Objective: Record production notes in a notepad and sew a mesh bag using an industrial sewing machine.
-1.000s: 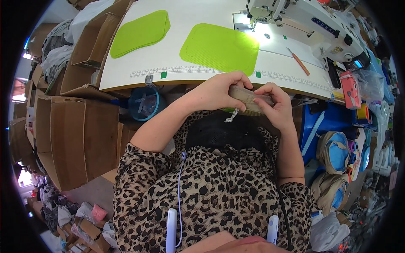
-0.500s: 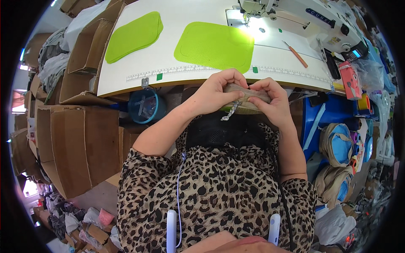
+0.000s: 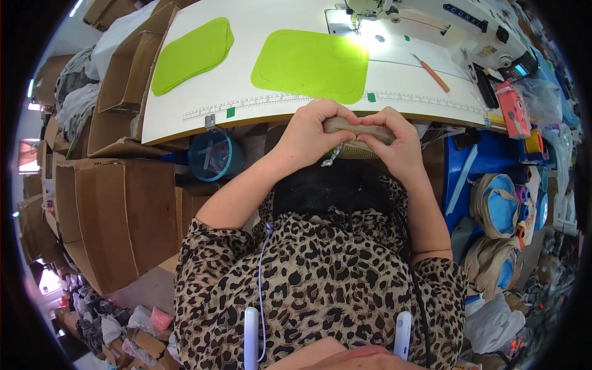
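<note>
Beige cloth (image 3: 337,125), pinched between both hands (image 3: 310,131) (image 3: 402,140)

Cardboard boxes (image 3: 126,216) stand beside a white table (image 3: 401,80).

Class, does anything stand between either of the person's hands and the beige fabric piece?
Nothing visible does: the left hand and the right hand both grip the beige fabric piece directly. The braided cord dangles by the left hand, and the white table lies beyond; neither comes between.
</note>
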A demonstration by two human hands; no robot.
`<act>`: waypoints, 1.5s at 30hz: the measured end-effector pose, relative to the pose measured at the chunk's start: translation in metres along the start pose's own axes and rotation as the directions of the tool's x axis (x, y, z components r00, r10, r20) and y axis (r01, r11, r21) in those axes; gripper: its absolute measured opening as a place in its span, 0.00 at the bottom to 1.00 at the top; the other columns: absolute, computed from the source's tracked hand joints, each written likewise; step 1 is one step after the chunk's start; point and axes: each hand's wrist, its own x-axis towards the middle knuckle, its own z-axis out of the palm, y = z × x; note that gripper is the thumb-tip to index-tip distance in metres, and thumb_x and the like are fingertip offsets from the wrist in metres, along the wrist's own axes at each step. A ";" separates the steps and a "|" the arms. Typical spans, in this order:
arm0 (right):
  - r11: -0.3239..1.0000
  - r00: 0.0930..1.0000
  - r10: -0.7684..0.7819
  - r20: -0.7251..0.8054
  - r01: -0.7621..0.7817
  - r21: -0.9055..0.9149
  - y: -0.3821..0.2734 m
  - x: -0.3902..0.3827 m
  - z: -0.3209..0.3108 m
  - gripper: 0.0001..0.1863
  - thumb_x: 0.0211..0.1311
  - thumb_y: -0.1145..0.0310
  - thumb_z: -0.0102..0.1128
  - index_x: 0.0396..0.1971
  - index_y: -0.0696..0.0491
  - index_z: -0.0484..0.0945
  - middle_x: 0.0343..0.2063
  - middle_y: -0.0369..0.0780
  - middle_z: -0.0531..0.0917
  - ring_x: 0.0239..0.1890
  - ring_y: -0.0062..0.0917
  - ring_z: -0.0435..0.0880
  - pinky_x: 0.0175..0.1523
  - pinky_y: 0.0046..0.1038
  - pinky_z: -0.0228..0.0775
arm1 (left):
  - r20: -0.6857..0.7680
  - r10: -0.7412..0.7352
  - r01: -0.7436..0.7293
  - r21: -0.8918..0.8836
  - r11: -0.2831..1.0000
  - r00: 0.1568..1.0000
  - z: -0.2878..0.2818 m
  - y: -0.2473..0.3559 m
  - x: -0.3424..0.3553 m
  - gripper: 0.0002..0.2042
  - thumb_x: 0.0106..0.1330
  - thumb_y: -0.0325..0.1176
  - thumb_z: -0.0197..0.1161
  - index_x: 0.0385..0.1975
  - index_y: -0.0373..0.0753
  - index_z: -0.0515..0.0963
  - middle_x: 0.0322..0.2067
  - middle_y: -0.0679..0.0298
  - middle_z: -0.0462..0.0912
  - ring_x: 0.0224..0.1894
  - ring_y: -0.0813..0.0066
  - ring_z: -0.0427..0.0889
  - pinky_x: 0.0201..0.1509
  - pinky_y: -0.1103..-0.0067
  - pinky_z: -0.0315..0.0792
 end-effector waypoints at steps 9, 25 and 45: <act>0.979 0.995 -0.079 -0.054 0.067 -0.191 0.004 0.000 -0.002 0.11 0.46 0.74 0.71 0.32 0.55 0.84 0.27 0.36 0.75 0.30 0.24 0.76 0.37 0.23 0.67 | -0.076 0.101 -0.080 0.245 0.966 0.992 0.002 0.002 0.001 0.10 0.52 0.27 0.72 0.34 0.38 0.83 0.28 0.63 0.78 0.33 0.70 0.77 0.40 0.78 0.71; 0.997 0.984 0.015 0.176 -0.001 -0.079 -0.003 -0.001 -0.010 0.05 0.53 0.73 0.65 0.30 0.57 0.80 0.26 0.39 0.76 0.34 0.31 0.75 0.39 0.29 0.66 | 0.216 -0.115 0.092 0.115 0.989 0.970 -0.021 0.016 0.008 0.07 0.57 0.33 0.66 0.28 0.35 0.83 0.25 0.58 0.80 0.33 0.64 0.78 0.41 0.74 0.72; 0.935 0.936 -0.026 0.351 -0.101 0.339 -0.010 0.064 0.055 0.08 0.62 0.68 0.60 0.33 0.57 0.73 0.24 0.41 0.80 0.29 0.27 0.80 0.36 0.28 0.70 | 0.263 -0.305 0.156 0.466 0.871 0.915 -0.119 0.046 0.032 0.09 0.57 0.33 0.66 0.29 0.33 0.81 0.21 0.58 0.81 0.24 0.74 0.78 0.32 0.77 0.72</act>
